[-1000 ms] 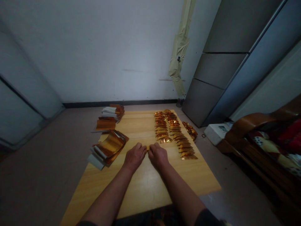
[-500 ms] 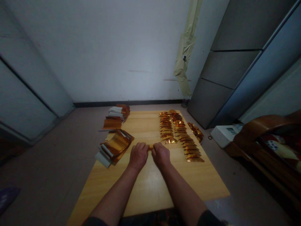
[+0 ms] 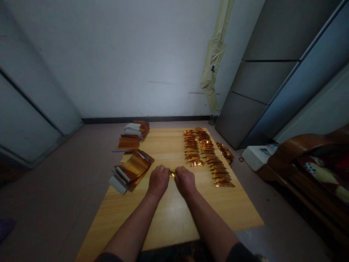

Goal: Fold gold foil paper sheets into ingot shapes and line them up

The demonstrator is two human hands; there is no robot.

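Note:
A small piece of shiny gold foil paper (image 3: 172,174) lies between my two hands, low over the middle of the table. My left hand (image 3: 159,181) is closed on its left end, and my right hand (image 3: 185,179) grips the right end. Much of the piece is hidden by my fingers. Left of my left hand is a fanned stack of flat gold foil sheets (image 3: 134,165) with pale backs. To the right of my right hand, folded gold foil pieces (image 3: 219,169) stand in overlapping rows.
A second stack of foil sheets (image 3: 129,142) sits at the table's far left edge. More folded foil (image 3: 225,152) lies beyond the right edge of the wooden table (image 3: 174,222). A white box (image 3: 256,157), a carved wooden seat (image 3: 289,174) and a grey cabinet (image 3: 234,116) stand to the right.
More of the gold foil piece shows between my hands, its surface now brighter and wider. Both hands stay on it in nearly the same place. The view has shifted slightly.

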